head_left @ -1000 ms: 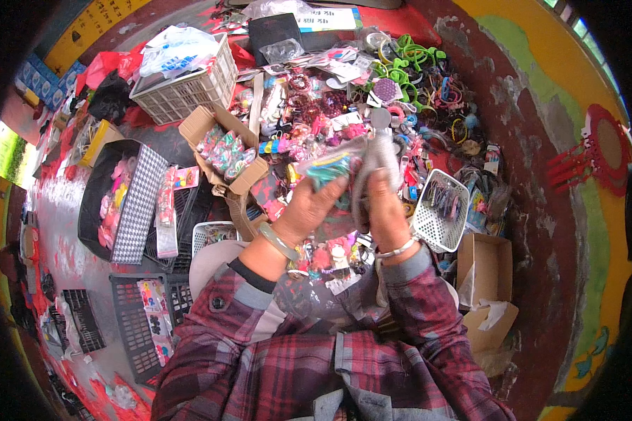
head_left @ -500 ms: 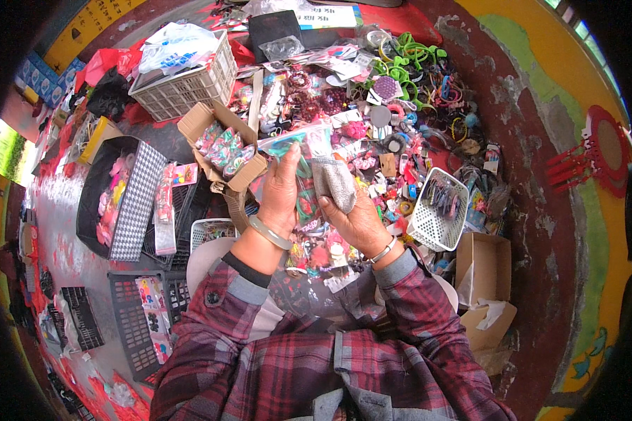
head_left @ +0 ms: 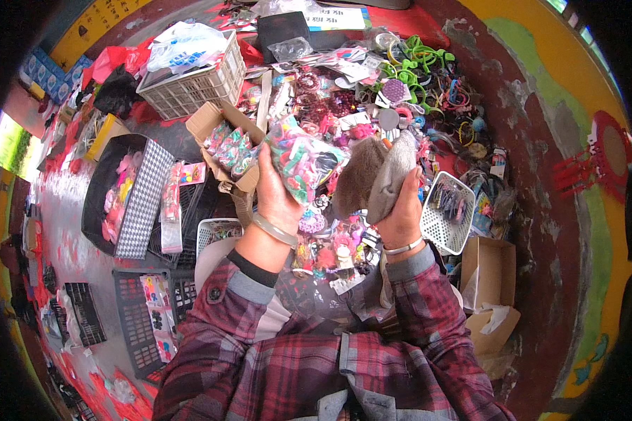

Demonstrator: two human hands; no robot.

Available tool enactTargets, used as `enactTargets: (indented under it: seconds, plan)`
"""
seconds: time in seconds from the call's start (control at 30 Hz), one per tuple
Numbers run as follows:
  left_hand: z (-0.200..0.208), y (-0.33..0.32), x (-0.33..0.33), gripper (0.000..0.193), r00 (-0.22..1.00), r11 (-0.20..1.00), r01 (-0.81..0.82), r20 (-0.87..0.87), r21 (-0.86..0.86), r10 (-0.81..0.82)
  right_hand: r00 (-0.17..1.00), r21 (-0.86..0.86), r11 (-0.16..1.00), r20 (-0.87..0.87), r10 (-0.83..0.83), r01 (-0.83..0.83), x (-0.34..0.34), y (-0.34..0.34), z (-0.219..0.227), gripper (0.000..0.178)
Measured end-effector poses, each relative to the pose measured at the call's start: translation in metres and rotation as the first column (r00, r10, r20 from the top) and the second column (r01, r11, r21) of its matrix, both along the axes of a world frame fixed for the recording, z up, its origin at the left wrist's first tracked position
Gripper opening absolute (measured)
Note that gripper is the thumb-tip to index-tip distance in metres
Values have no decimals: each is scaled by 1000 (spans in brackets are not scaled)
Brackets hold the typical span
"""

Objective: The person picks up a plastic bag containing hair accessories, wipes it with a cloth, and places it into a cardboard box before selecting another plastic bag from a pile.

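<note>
My left hand (head_left: 277, 195) grips a clear plastic bag (head_left: 300, 160) filled with small pink, green and white pieces. It tilts toward the right, above the heap. To its right, my right hand (head_left: 403, 216) is closed around a grey-brown cloth (head_left: 392, 181). The cloth is folded into two flaps, one darker brown and one lighter grey, spread apart at the top. Bag and cloth are close together but do not appear pressed against each other. Fingers behind both things are partly hidden.
Below my hands lies a heap of hair accessories (head_left: 361, 242). Around it stand a cardboard box (head_left: 254, 184) of packets, a white basket (head_left: 435, 242), an open carton (head_left: 497, 274), a houndstooth bin (head_left: 142, 200) and a crate (head_left: 189, 95). Green headbands (head_left: 418, 59) lie farther off.
The cloth has come away from the bag, and my right hand has moved right with it. Its flaps have spread. The bag has turned, showing its filled side.
</note>
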State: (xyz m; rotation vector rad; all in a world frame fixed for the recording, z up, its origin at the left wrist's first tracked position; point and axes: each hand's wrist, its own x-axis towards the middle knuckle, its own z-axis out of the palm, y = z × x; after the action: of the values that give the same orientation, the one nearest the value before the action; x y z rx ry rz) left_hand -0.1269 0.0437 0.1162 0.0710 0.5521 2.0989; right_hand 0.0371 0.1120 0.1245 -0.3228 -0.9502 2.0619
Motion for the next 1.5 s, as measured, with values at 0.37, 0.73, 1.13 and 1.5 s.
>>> enactTargets:
  seconds: [0.37,0.73,1.13,1.5]
  plan:
    - [-30,9,12,52,959,900,261,15,348,-284,883,856,516,270,-383,-38,-40,-49,-18,63]
    - [-30,15,27,53,984,983,180,-2,35,-180,828,828,556,254,-499,81,-30,-34,-9,68]
    - [0,9,31,38,972,977,208,-98,-53,-212,706,963,154,269,-655,-223,-21,-39,6,66]
    - [-1,8,63,27,592,993,-102,-806,-59,13,829,381,910,448,-335,162,-8,17,0,48]
